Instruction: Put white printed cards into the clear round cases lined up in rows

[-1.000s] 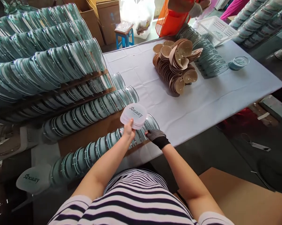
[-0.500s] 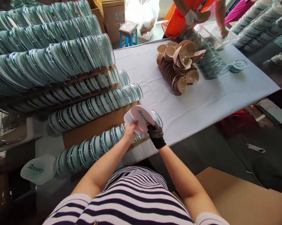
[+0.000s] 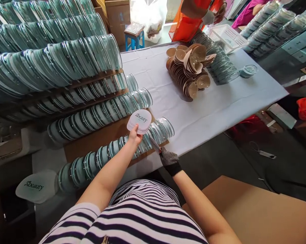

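White-clothed table (image 3: pixel 219 108) carries brown dishes (image 3: pixel 188 71), glass lid rows (image 3: pixel 117 152), cardboard (image 3: pixel 102 135).

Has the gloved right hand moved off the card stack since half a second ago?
Yes. The right hand has pulled down and away from the card stack toward the table edge, pinching one thin card; the left hand holds the stack.

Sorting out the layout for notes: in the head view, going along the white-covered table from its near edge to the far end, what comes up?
Left hand holding white Sbeauty cards → pile of tan shells → white basket.
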Action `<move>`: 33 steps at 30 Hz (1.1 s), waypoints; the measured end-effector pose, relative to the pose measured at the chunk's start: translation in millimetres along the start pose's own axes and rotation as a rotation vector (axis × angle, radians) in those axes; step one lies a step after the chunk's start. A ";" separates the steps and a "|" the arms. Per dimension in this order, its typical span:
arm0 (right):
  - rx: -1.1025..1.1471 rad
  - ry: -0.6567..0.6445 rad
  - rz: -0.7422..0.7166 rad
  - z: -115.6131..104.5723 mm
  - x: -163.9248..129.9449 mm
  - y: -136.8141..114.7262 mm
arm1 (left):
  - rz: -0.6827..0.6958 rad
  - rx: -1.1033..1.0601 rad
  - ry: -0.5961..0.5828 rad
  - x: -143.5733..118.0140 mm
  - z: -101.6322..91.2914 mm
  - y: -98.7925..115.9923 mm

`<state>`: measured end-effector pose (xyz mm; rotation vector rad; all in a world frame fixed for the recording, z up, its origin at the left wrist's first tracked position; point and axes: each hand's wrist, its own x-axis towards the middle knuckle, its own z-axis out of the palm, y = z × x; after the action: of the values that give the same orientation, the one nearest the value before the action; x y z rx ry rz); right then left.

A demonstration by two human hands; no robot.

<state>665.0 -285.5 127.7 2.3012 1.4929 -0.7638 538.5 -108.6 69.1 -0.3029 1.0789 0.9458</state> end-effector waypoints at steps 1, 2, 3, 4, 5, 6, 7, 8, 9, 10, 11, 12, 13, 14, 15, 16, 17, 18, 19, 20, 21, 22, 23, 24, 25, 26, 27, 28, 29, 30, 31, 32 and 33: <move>-0.009 -0.030 0.006 -3.4 11.3 -6.7 | 0.009 0.002 -0.001 -0.2 0.3 -0.2; -0.016 -0.057 0.016 -7.0 21.5 -11.6 | 0.017 0.003 -0.002 -0.3 0.7 -0.2; -0.023 -0.077 0.029 -10.5 29.7 -14.7 | 0.019 0.005 0.003 -0.5 1.1 -0.1; -0.030 -0.089 0.040 -13.3 35.6 -16.2 | 0.017 0.007 0.010 -0.7 1.4 0.1; -0.036 -0.087 0.045 -15.2 39.2 -16.3 | 0.015 0.009 0.021 -0.9 1.7 0.2; -0.035 -0.077 0.037 -16.1 41.3 -15.8 | 0.012 0.012 0.031 -1.2 1.8 0.1; -0.028 -0.058 0.020 -15.8 42.4 -15.2 | 0.010 0.016 0.039 -1.5 1.7 -0.1; -0.015 -0.038 -0.002 -14.4 43.5 -15.0 | 0.007 0.020 0.041 -1.7 1.6 -0.5; 0.004 -0.018 -0.027 -12.2 45.1 -15.6 | 0.008 0.023 0.040 -2.0 1.3 -1.0; 0.026 -0.003 -0.049 -9.2 47.7 -17.0 | 0.008 0.025 0.036 -2.1 0.9 -1.5; 0.046 0.004 -0.060 -5.6 51.1 -19.2 | 0.006 0.028 0.031 -2.1 0.4 -2.0; 0.066 0.005 -0.062 -1.9 55.2 -21.8 | 0.006 0.030 0.030 -2.0 -0.1 -2.4; 0.089 -0.001 -0.059 1.9 59.4 -24.3 | 0.008 0.030 0.031 -2.0 -0.6 -2.7; 0.116 -0.016 -0.057 5.4 63.4 -26.3 | 0.008 0.029 0.033 -2.0 -1.1 -3.0; 0.144 -0.033 -0.058 8.5 66.6 -27.6 | 0.006 0.028 0.036 -2.0 -1.5 -3.2; 0.174 -0.051 -0.062 10.9 69.0 -27.8 | 0.004 0.027 0.039 -2.2 -1.9 -3.3; 0.203 -0.072 -0.069 12.6 70.6 -26.9 | 0.003 0.025 0.040 -2.6 -2.1 -3.5; 0.230 -0.094 -0.074 13.4 71.5 -25.2 | 0.005 0.022 0.040 -3.0 -2.1 -3.8; 0.257 -0.121 -0.079 13.2 72.0 -22.9 | 0.010 0.019 0.040 -3.4 -1.8 -4.2; 0.290 -0.154 -0.090 12.0 72.2 -20.2 | 0.021 0.015 0.042 -3.9 -1.2 -4.7; 0.328 -0.193 -0.108 9.6 72.3 -17.7 | 0.035 0.011 0.045 -4.3 -0.4 -5.3; 0.366 -0.230 -0.129 6.0 72.6 -15.7 | 0.050 0.008 0.049 -4.7 0.7 -6.2; 0.401 -0.257 -0.142 1.1 73.0 -14.4 | 0.062 0.009 0.054 -5.2 1.9 -7.2; 0.429 -0.268 -0.144 -5.0 73.9 -14.0 | 0.075 0.014 0.059 -5.7 3.1 -8.3; 0.441 -0.263 -0.132 -12.3 75.1 -14.7 | 0.086 0.022 0.060 -6.5 4.0 -9.5; 0.442 -0.222 -0.105 -20.5 77.0 -16.2 | 0.100 0.030 0.055 -7.6 4.5 -10.7; 0.445 -0.141 -0.080 -29.2 79.5 -18.4 | 0.117 0.037 0.046 -9.2 4.4 -11.6; 0.456 -0.025 -0.066 -38.1 82.5 -21.1 | 0.139 0.042 0.026 -11.3 3.3 -12.3; 0.473 0.105 -0.067 -46.6 85.8 -24.0 | 0.161 0.048 -0.002 -14.0 1.3 -12.6; 0.492 0.229 -0.080 -54.3 88.9 -27.0 | 0.181 0.056 -0.034 -17.0 -1.8 -12.5; 0.505 0.322 -0.103 -60.6 91.2 -30.2 | 0.194 0.068 -0.068 -20.3 -5.8 -11.9; 0.502 0.375 -0.140 -65.2 92.0 -33.8 | 0.203 0.085 -0.101 -23.6 -10.7 -10.9; 0.478 0.391 -0.187 -68.0 91.0 -38.0 | 0.212 0.103 -0.125 -26.9 -16.1 -9.5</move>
<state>678.2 -166.5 132.3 2.8195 1.8818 -0.8263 532.2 -138.0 82.3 -0.0438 1.0548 1.0789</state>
